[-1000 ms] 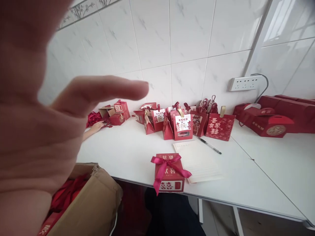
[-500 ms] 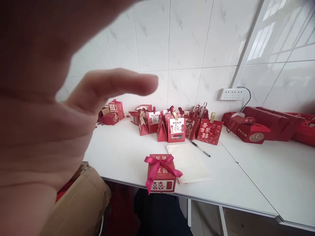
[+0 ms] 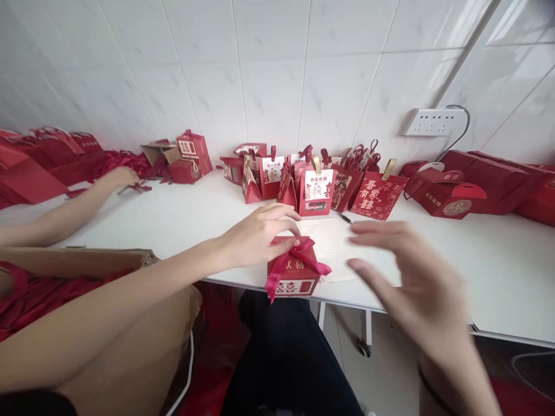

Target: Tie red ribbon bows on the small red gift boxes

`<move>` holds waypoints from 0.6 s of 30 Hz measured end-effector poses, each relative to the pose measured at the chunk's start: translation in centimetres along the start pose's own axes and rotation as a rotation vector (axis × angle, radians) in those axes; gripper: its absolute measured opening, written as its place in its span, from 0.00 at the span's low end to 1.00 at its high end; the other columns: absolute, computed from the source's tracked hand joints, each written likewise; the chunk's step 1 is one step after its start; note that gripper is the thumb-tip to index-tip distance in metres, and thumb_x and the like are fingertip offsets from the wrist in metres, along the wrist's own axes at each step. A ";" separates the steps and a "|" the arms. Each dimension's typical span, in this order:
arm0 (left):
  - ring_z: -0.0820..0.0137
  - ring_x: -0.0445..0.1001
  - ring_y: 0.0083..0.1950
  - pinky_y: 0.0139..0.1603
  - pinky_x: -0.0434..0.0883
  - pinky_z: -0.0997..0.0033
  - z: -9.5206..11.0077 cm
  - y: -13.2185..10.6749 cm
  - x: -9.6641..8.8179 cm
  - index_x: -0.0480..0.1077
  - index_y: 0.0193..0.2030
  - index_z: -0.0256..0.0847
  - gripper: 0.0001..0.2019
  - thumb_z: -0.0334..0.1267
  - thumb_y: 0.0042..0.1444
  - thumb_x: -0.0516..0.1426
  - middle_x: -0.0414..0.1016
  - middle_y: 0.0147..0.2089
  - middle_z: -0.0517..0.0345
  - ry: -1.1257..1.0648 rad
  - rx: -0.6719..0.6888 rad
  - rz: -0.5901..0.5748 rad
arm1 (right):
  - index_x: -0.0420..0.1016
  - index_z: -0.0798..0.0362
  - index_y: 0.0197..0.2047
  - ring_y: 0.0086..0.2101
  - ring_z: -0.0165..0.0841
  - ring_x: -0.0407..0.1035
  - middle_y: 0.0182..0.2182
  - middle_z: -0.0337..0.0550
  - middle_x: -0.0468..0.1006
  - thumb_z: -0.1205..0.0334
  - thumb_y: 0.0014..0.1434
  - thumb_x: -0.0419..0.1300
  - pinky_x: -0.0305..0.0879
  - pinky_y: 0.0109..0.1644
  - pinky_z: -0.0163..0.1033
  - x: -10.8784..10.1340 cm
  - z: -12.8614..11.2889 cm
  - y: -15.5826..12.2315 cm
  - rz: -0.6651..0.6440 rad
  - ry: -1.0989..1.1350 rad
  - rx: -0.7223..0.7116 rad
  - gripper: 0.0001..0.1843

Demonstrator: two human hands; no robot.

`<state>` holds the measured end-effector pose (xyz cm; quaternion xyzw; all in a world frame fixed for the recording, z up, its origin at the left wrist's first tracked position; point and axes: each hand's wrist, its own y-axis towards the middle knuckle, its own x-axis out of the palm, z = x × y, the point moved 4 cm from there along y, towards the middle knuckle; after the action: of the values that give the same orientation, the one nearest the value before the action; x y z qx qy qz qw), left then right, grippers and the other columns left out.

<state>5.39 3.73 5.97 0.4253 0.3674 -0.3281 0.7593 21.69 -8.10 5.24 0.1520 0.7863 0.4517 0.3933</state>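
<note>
A small red gift box (image 3: 292,268) with a magenta ribbon bow on its lid sits near the front edge of the white table. My left hand (image 3: 260,234) reaches over it from the left, thumb by the bow and fingers apart at the lid's far edge; whether it presses on the box I cannot tell. To the right of the box, my right hand (image 3: 416,283) hangs in the air, blurred, its thumb and fingers spread with nothing between them. A lined notepad (image 3: 332,231) lies behind the box, with a black pen (image 3: 344,217) beyond it.
Several red paper boxes (image 3: 318,188) stand along the tiled wall, and more red boxes (image 3: 451,193) are at right. At left another person's hand (image 3: 117,176) touches a heap of ribbons (image 3: 125,162). A cardboard carton (image 3: 147,341) stands below the table edge at left.
A large hand close to the camera has gone from view. My left hand has come to the gift box, and my right hand shows at right. The view has shifted; the box stays put.
</note>
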 end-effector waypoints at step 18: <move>0.69 0.72 0.44 0.47 0.66 0.68 -5.9 -0.7 3.3 0.72 0.37 0.41 0.09 0.41 0.56 0.53 0.72 0.44 0.58 -0.233 -0.307 -0.215 | 0.70 0.55 0.48 0.47 0.39 0.69 0.42 0.50 0.76 0.72 0.62 0.56 0.58 0.53 0.50 10.6 -1.3 -4.0 -0.189 -0.148 -0.146 0.11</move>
<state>4.84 8.01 0.77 0.2222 0.3662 -0.3945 0.8130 14.38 -4.74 -2.79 0.0812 0.7311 0.4561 0.5008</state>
